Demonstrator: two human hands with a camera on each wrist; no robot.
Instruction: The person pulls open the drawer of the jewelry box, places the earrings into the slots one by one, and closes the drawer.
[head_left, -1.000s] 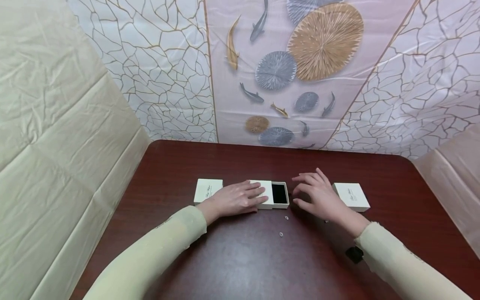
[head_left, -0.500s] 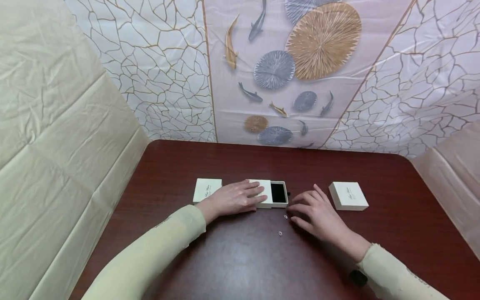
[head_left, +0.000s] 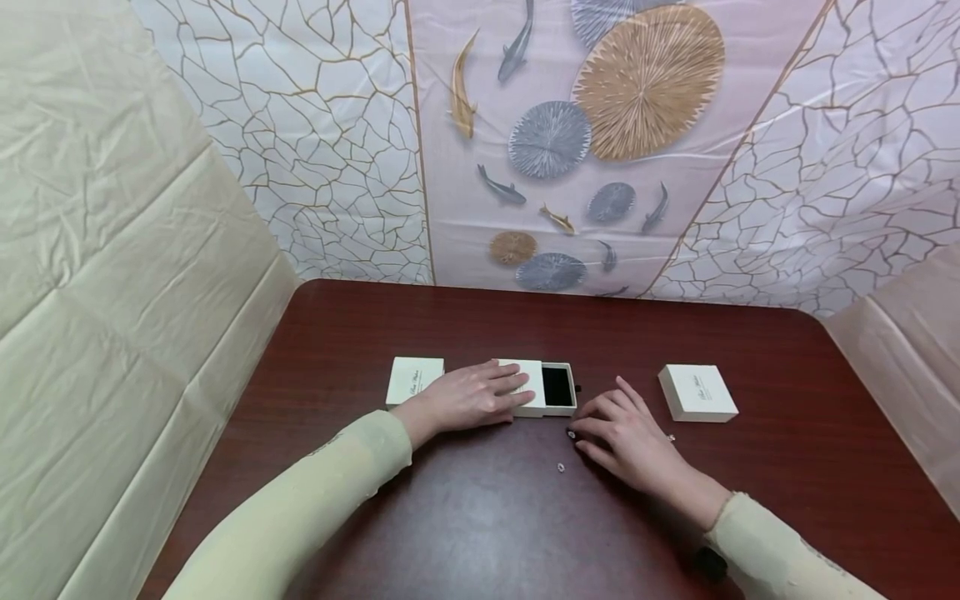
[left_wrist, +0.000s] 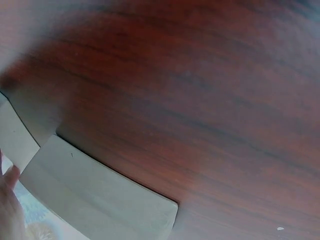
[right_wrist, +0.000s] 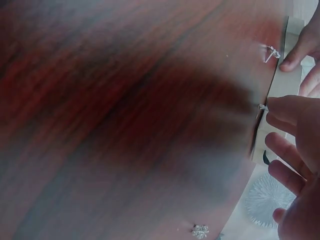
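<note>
My left hand [head_left: 477,395] lies with straight fingers across the top of the middle small white box [head_left: 534,385]. Its thumb rests against the box's near side in the right wrist view. The box's drawer sticks out to the right, with a black insert [head_left: 557,386] inside. Just off the drawer's near right corner, my right hand [head_left: 628,440] pinches a small sparkly stud earring [right_wrist: 263,107] low at the table between thumb and fingertip. A second earring [head_left: 561,467] lies nearer the person. Another earring [head_left: 671,437] is to the right, behind the right hand.
Two shut white boxes with dark lettering flank the middle one: a left box [head_left: 415,380], partly behind the left hand, and a right box [head_left: 698,392]. All stand on a dark red wooden table [head_left: 360,317]. A patterned cloth [head_left: 555,208] hangs behind its far edge.
My right hand has moved left and toward the person, from beside the drawer's end down to the earring. The earring on the right has come into sight. My left hand stays on the box.
</note>
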